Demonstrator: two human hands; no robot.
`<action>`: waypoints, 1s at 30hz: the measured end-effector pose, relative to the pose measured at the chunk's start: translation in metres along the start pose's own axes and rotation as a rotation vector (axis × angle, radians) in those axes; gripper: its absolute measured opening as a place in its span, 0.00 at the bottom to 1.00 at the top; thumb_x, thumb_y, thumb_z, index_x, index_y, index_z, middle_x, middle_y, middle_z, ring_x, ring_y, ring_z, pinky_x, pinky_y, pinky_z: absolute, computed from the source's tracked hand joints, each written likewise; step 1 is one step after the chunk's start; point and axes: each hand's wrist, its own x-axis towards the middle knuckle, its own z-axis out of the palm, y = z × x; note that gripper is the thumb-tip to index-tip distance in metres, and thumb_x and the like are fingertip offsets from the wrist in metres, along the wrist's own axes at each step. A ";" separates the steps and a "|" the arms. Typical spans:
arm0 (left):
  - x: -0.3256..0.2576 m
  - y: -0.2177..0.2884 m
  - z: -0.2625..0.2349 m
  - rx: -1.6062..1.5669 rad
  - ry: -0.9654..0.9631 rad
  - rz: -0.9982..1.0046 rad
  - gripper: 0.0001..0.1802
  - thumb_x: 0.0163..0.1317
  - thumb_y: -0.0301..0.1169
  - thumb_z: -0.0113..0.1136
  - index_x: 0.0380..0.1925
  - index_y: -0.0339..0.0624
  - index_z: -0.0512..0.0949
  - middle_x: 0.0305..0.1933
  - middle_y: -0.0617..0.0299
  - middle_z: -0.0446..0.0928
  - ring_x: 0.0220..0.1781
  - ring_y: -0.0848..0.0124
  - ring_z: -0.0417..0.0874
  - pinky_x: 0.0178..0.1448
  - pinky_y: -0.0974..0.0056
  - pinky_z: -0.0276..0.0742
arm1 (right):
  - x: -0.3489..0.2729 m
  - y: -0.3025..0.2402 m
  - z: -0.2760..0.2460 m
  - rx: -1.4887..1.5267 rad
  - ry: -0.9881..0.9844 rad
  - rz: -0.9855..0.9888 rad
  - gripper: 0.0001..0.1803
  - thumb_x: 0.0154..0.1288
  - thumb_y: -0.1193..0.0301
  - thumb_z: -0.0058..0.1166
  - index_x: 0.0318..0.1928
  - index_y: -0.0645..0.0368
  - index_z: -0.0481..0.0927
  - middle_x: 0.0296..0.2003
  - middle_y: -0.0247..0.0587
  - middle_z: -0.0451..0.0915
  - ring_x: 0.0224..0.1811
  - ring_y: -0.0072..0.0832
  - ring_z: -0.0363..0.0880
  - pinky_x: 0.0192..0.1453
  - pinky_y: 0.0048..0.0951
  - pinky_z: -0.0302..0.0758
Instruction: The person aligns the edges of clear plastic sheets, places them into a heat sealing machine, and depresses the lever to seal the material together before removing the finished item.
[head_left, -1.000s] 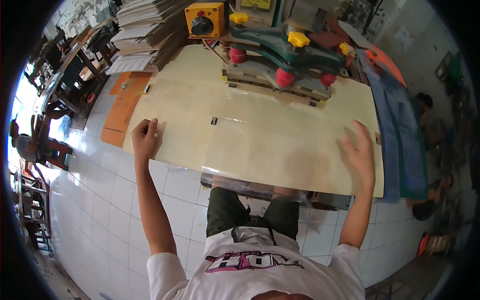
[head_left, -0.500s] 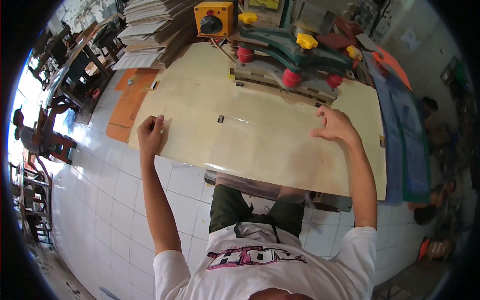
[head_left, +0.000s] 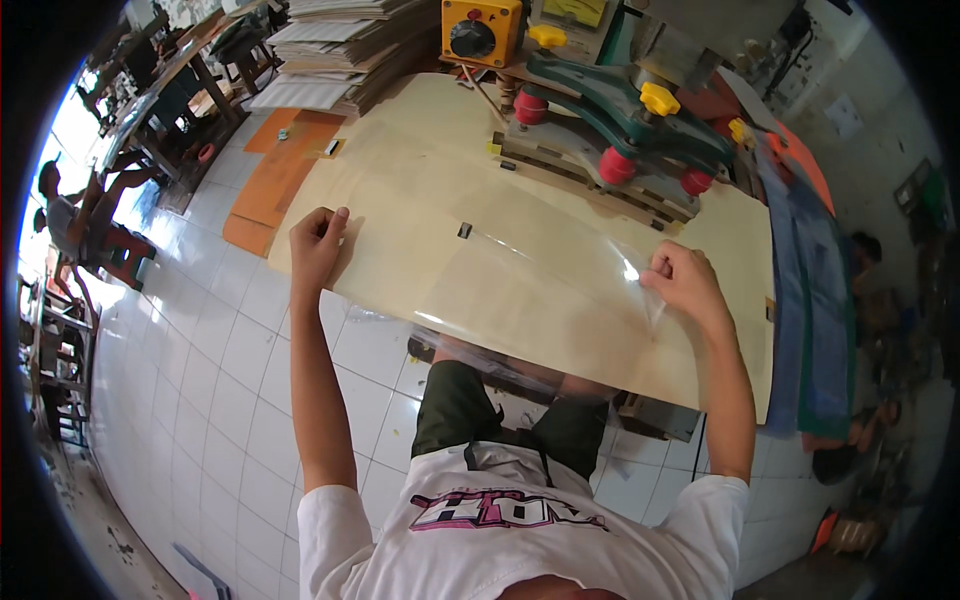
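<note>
A clear plastic sheet [head_left: 540,285] lies over the pale board [head_left: 390,185] of the worktable, its glossy edges catching the light. At its right corner the plastic is lifted and creased, pinched by the closed fingers of my right hand [head_left: 685,283]. My left hand [head_left: 316,245] is closed, resting at the board's left edge; what it holds, if anything, is hidden. A small dark tab [head_left: 465,230] sits on the board by the sheet's far edge. Beyond the sheet stands a press with a green arm [head_left: 640,120], red knobs and yellow knobs.
A yellow control box [head_left: 482,32] with a black dial stands behind the board. Stacked flat sheets [head_left: 345,50] rise at the far left, beside an orange-brown board [head_left: 280,175]. Blue plastic [head_left: 815,310] hangs along the right side. People sit at both sides of the room.
My right hand has gone from open to pinching the plastic sheet, lifting its corner. My left hand stays closed at the left edge. The whole view has shifted slightly.
</note>
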 end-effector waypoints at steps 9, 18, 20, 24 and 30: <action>0.000 0.001 -0.002 -0.003 -0.035 -0.004 0.21 0.67 0.40 0.65 0.24 0.32 0.78 0.20 0.66 0.73 0.24 0.81 0.67 0.29 0.70 0.63 | -0.061 -0.057 -0.039 -0.159 0.360 -0.255 0.04 0.61 0.72 0.63 0.34 0.58 0.82 0.25 0.41 0.81 0.23 0.40 0.75 0.31 0.39 0.71; -0.015 0.067 0.032 0.066 -0.138 0.298 0.11 0.62 0.33 0.69 0.36 0.37 0.82 0.36 0.61 0.81 0.26 0.74 0.76 0.33 0.68 0.71 | -0.110 -0.068 -0.060 -0.227 0.566 -0.467 0.05 0.57 0.78 0.65 0.32 0.59 0.81 0.22 0.38 0.75 0.20 0.36 0.69 0.27 0.34 0.65; -0.029 0.119 0.058 -0.044 -0.222 0.432 0.13 0.60 0.30 0.69 0.44 0.39 0.82 0.43 0.61 0.82 0.29 0.74 0.77 0.32 0.69 0.71 | -0.117 -0.070 -0.068 -0.254 0.572 -0.477 0.05 0.57 0.78 0.65 0.32 0.59 0.81 0.21 0.38 0.74 0.20 0.36 0.68 0.27 0.34 0.64; -0.032 0.183 0.096 -0.148 -0.466 0.474 0.17 0.61 0.30 0.69 0.50 0.40 0.82 0.43 0.60 0.83 0.29 0.76 0.77 0.30 0.70 0.70 | -0.131 -0.073 -0.083 -0.295 0.602 -0.494 0.05 0.57 0.78 0.66 0.32 0.59 0.81 0.21 0.38 0.73 0.20 0.36 0.68 0.26 0.34 0.64; -0.014 0.207 0.106 -0.180 -0.826 0.476 0.11 0.65 0.33 0.67 0.34 0.34 0.84 0.21 0.66 0.77 0.22 0.80 0.71 0.26 0.70 0.65 | -0.147 -0.063 -0.106 -0.144 0.593 -0.361 0.05 0.63 0.76 0.62 0.32 0.62 0.79 0.21 0.38 0.72 0.21 0.27 0.68 0.27 0.29 0.64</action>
